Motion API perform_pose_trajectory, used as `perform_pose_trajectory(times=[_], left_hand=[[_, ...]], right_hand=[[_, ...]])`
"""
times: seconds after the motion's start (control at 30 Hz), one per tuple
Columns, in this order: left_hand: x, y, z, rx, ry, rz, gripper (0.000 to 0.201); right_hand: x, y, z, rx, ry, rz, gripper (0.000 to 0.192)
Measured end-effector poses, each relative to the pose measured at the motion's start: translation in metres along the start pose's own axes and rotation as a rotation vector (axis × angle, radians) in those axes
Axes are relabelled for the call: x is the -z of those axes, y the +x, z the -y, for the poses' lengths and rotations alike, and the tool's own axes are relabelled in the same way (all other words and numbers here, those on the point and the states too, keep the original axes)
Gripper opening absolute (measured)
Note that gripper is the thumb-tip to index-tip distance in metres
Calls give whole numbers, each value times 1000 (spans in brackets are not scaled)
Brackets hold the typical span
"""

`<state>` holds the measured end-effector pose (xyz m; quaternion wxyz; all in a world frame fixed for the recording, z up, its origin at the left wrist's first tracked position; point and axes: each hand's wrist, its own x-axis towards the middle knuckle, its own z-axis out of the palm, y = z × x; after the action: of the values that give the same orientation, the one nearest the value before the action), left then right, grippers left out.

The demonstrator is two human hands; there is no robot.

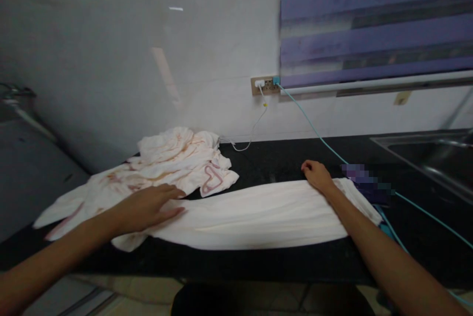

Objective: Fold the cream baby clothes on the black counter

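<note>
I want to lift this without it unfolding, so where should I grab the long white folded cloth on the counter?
Probably pinch the folded cloth at both short ends from above, where the left hand and right hand rest; it lies flat, long and narrow.

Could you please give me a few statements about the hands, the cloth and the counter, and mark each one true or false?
1. Both hands rest flat on the folded white cloth. True.
2. The left hand holds a cable. False: it lies open on the cloth.
3. The right hand presses the cloth's far edge. True.
4. The crumpled patterned cloth lies in the sink. False: it lies on the black counter.
</note>
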<state>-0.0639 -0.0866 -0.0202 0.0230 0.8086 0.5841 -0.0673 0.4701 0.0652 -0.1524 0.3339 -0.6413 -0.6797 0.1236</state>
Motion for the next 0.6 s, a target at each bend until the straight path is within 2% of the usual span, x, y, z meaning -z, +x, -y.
perform_pose_trajectory(times=[0.07, 0.13, 0.17, 0.23, 0.33, 0.43, 0.53, 0.6], left_hand=[[-7, 4, -22, 44, -11, 104, 57], [-15, 9, -31, 90, 2, 187, 48], [-18, 11, -33, 87, 6, 192, 44], [-21, 16, -32, 9, -33, 134, 38], [-20, 23, -29, -108, -223, 51, 37], [-16, 30, -27, -24, -392, 180, 40], [-13, 39, -27, 47, -380, 350, 46], [-10, 45, -28, 55, -335, 360, 39]], right_hand=[[0, 1, -2, 6, 6, 1, 21], [-1, 1, -3, 19, 20, -2, 21], [-1, 1, -3, 28, 27, -2, 21], [-1, 2, -3, 50, 37, -3, 20], [-2, 2, -5, 81, 40, -14, 21], [-2, 2, -9, 108, 39, -35, 20], [0, 0, -14, 137, 51, -69, 21], [1, -1, -17, 166, 62, -71, 22]])
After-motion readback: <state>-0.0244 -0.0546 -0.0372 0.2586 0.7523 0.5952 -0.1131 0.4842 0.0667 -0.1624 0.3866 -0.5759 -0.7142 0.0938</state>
